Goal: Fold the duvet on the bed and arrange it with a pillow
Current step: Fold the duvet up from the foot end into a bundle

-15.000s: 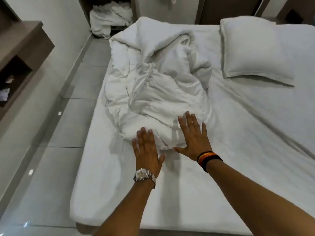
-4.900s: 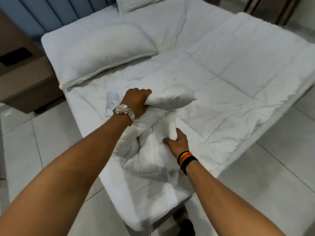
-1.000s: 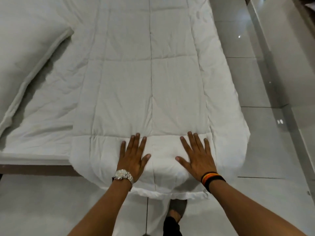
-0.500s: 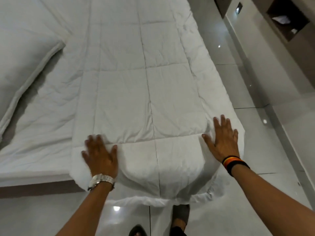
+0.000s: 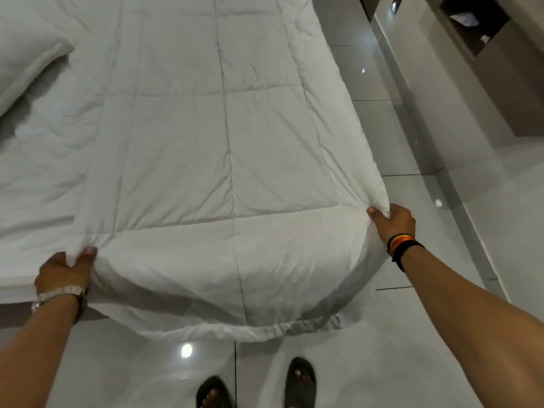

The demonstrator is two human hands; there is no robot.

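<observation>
The white quilted duvet (image 5: 206, 148) lies as a long folded strip along the bed, its near end hanging over the bed's edge toward me. My left hand (image 5: 63, 270), with a watch on the wrist, grips the duvet's near left side edge. My right hand (image 5: 393, 220), with dark and orange bands on the wrist, grips the near right side edge. Both edges are bunched and lifted slightly where I hold them. A white pillow (image 5: 23, 60) lies on the bed at the upper left, partly cut off by the frame.
The bed sheet (image 5: 32, 184) shows left of the duvet. Glossy grey floor tiles (image 5: 391, 343) run along the bed's right side and under my sandalled feet (image 5: 300, 384). A wall unit with an open dark niche (image 5: 471, 22) stands at the upper right.
Both hands went from lying flat on the duvet's near end to its two side edges, which they now grip and lift a little.
</observation>
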